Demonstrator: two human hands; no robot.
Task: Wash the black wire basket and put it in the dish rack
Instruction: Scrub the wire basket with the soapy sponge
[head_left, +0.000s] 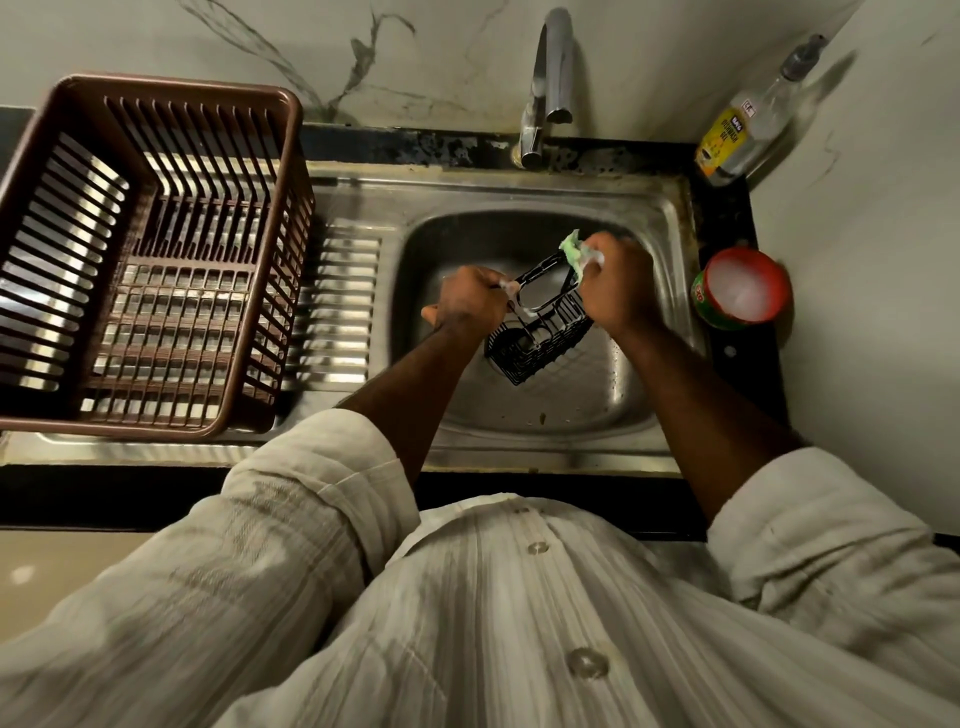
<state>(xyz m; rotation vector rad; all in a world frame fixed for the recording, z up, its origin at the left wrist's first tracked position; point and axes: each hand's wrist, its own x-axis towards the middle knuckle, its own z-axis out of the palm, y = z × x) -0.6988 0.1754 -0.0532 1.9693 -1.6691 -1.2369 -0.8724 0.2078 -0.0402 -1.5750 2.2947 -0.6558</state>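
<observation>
The black wire basket (545, 332) hangs tilted over the steel sink bowl (561, 410). My left hand (470, 304) grips its left rim, with soapy foam on the fingers. My right hand (618, 283) holds a green scrub pad (571, 249) against the basket's upper right rim. The brown plastic dish rack (145, 260) stands on the drainboard to the left, with nothing in it.
A chrome tap (548, 83) rises behind the bowl; no water runs. A dish-gel bottle (737, 135) leans in the back right corner. A red tub of foamy soap (743, 288) sits on the black counter right of the sink.
</observation>
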